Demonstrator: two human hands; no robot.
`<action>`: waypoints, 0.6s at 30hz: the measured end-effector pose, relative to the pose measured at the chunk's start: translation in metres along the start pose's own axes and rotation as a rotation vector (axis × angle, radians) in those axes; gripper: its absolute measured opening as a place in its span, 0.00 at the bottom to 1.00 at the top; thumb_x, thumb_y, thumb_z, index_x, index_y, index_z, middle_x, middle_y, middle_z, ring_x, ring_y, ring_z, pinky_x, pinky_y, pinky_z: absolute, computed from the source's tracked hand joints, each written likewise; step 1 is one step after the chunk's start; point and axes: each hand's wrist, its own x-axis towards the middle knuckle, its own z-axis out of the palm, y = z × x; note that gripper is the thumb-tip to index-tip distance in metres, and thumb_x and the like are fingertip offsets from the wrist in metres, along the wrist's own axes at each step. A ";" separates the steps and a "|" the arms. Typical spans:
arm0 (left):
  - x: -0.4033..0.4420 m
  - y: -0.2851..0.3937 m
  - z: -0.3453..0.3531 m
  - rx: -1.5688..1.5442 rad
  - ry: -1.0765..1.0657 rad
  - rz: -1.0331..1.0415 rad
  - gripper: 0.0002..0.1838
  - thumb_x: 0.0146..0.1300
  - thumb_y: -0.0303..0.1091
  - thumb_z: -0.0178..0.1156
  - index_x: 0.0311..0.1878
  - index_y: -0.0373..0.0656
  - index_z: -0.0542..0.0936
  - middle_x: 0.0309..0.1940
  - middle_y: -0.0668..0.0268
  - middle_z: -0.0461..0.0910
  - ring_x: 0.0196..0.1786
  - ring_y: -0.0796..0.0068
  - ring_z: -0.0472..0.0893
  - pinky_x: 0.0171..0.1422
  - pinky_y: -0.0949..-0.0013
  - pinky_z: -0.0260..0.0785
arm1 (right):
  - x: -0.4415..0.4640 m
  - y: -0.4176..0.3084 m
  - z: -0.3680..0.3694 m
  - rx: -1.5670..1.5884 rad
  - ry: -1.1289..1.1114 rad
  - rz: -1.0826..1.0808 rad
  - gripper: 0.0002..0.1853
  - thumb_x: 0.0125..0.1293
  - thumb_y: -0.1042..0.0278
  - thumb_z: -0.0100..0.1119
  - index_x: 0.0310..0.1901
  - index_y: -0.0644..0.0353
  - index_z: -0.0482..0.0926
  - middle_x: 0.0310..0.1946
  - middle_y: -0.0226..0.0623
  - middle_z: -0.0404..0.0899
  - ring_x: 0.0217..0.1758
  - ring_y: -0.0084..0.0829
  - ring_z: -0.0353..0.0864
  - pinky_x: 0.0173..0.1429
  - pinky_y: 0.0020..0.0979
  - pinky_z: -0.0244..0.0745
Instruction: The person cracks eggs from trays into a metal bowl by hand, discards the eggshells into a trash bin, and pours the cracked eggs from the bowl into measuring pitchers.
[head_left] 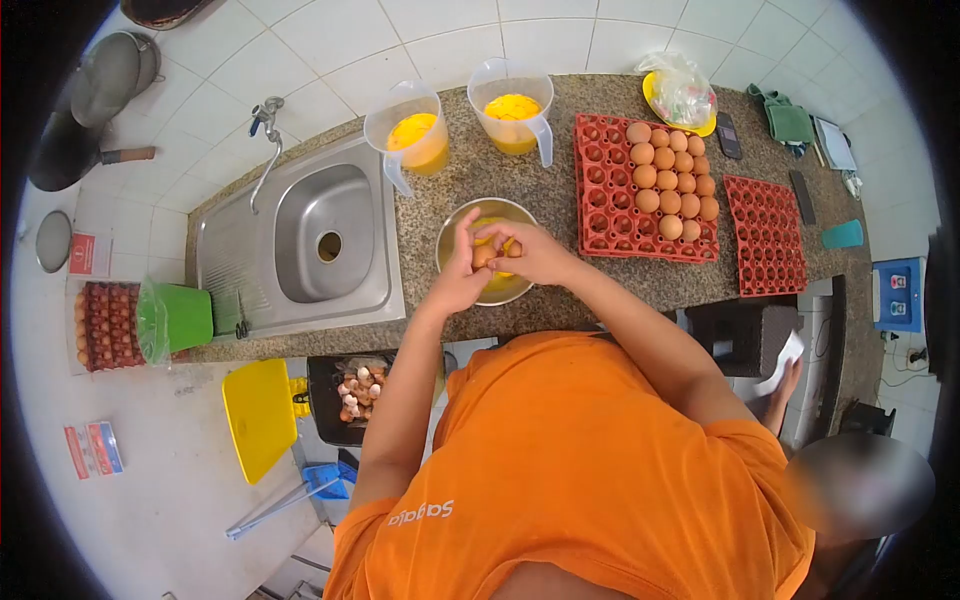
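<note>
Over a metal bowl [521, 209] with yellow egg in it, my two hands meet at a brown egg [485, 254]. My left hand [459, 276] has its fingers closed on the egg from the left. My right hand [541, 258] grips it from the right, fingertips bent inward. Brown shell shows between the fingers on both sides; whether it is split there I cannot tell. Behind the bowl stand two clear plastic jugs, a left jug [425, 155] and a right jug [516, 139], both holding yellow beaten egg.
Right of the bowl, a red egg tray [607, 232] holds several brown eggs [668, 179]; another red tray [765, 235] lies beyond. A steel sink [345, 215] is at left. Below, a black bin [325, 400] contains eggshells. Another person's hand [785, 385] shows at right.
</note>
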 end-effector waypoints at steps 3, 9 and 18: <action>0.006 -0.006 -0.008 0.017 -0.089 -0.032 0.46 0.64 0.11 0.49 0.85 0.45 0.48 0.72 0.51 0.69 0.75 0.63 0.73 0.80 0.61 0.64 | 0.007 0.012 0.002 -0.046 -0.025 -0.109 0.20 0.63 0.70 0.71 0.57 0.54 0.85 0.47 0.41 0.87 0.49 0.41 0.87 0.57 0.40 0.79; 0.025 -0.015 -0.019 0.083 -0.154 0.018 0.46 0.58 0.10 0.48 0.83 0.43 0.54 0.72 0.51 0.70 0.77 0.61 0.71 0.80 0.61 0.64 | 0.008 0.004 0.010 -0.093 0.186 -0.286 0.19 0.64 0.71 0.68 0.57 0.54 0.86 0.52 0.42 0.88 0.54 0.48 0.87 0.59 0.44 0.81; 0.025 0.036 -0.014 0.678 -0.195 0.281 0.42 0.61 0.08 0.49 0.80 0.43 0.62 0.68 0.48 0.76 0.72 0.51 0.77 0.77 0.55 0.68 | -0.007 -0.027 -0.013 -0.451 0.286 -0.374 0.11 0.59 0.75 0.67 0.44 0.60 0.81 0.37 0.43 0.82 0.44 0.50 0.86 0.50 0.45 0.82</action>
